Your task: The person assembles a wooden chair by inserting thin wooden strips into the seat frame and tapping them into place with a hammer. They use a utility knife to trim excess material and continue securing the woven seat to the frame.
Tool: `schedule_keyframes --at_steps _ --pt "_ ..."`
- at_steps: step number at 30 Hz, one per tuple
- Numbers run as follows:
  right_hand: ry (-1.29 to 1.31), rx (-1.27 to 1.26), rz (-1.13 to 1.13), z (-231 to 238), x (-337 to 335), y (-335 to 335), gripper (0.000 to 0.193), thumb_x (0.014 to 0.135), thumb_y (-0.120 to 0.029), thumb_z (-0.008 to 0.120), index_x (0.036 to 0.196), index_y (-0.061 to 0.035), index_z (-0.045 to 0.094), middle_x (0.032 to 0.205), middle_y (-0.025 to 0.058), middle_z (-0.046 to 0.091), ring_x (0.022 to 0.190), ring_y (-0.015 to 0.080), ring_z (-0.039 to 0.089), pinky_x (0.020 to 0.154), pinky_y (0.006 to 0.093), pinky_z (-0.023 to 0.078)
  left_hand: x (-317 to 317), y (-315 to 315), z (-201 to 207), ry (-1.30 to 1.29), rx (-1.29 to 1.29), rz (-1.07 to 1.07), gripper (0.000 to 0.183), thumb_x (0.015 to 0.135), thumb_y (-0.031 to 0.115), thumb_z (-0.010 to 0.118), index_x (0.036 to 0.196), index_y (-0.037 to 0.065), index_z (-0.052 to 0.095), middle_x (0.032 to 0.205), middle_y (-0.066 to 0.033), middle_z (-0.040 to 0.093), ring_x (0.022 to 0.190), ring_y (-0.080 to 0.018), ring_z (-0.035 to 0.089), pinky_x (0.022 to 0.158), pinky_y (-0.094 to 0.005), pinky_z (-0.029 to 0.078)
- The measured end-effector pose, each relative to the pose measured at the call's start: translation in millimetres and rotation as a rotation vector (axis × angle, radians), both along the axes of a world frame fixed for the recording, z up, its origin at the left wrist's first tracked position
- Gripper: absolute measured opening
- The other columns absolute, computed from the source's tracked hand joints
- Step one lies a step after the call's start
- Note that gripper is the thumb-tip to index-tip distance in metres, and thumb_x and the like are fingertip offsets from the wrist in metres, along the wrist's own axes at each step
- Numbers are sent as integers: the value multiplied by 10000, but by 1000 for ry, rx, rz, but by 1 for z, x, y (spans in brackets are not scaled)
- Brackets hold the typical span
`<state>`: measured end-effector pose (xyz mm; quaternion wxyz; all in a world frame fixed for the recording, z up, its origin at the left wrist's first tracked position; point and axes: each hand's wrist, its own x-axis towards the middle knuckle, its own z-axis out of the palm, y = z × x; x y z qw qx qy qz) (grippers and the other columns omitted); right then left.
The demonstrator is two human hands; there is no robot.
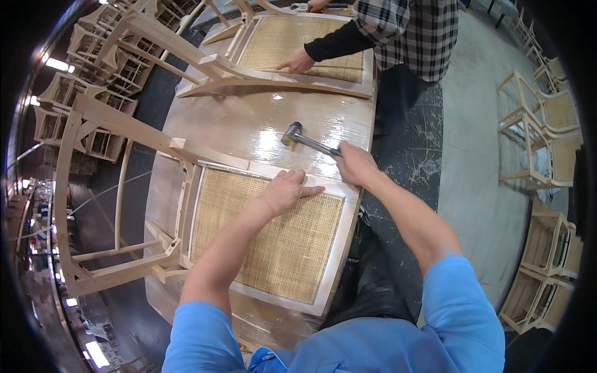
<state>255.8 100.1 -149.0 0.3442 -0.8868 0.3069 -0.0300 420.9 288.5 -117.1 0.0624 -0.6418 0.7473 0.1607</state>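
"Where does the hammer (pixel 314 143) lie from your fingers (pixel 347 158), with twelve at the top of your view?"

"It is in your right hand (pixel 357 166). Those fingers are curled snugly round the grip end, with no visible gap, and the metal head sits off toward ten o'clock, clear of them."

"And its long axis?"

"The handle runs straight from your knuckles, between nine and ten o'clock, sloping slightly up the view. You see the head over the strip of shiny worktop (pixel 227 127) between two chairs; whether it touches that surface, you cannot tell."

"What about your left hand (pixel 285 194)?"

"It lies at seven o'clock from the hammer, apart from it, at the upper edge of the cane panel (pixel 280 248). Its fingers are partly bent, one digit stretched toward three. You cannot tell whether anything is pinched beneath them."

"How does the near chair (pixel 188 211) point?"

"The panel lies flat, pale frame (pixel 336 248) around it, nearest you. The legs reach out roughly toward nine, past the worktop's edge. At twelve from your hammer, a co-worker's hand (pixel 298 61) is on the second chair (pixel 292 34)."
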Motion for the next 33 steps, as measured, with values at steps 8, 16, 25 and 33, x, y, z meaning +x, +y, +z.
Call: schedule_keyframes --at_steps 8,16,25,33 --pt "-276 334 -356 -6 -177 120 234 1026 -213 546 1172 -37 591 781 189 633 705 324 644 650 410 490 -1 -1 9 -46 108 27 707 906 1 523 1430 476 535 1101 -83 549 1037 -254 601 999 -380 468" --pt "-232 572 -580 -19 -231 189 259 1059 -254 519 1142 -22 598 694 12 579 628 87 544 592 279 454 5 -5 7 -75 127 -13 758 873 -11 568 1445 484 511 1134 -87 539 1056 -258 606 1017 -385 474" --pt "-267 394 -489 -17 -199 184 247 1052 -231 532 1187 -34 597 689 35 573 617 126 553 597 296 454 3 -2 8 -22 103 22 752 866 -18 568 1437 470 528 1140 -95 541 1032 -277 617 1013 -387 485" --pt "-216 307 -457 -32 -185 183 252 1038 -250 548 1191 -56 591 710 184 619 665 354 657 636 405 496 -1 0 8 8 70 49 731 860 -35 542 1398 458 577 1108 -101 546 1015 -284 614 997 -399 489"
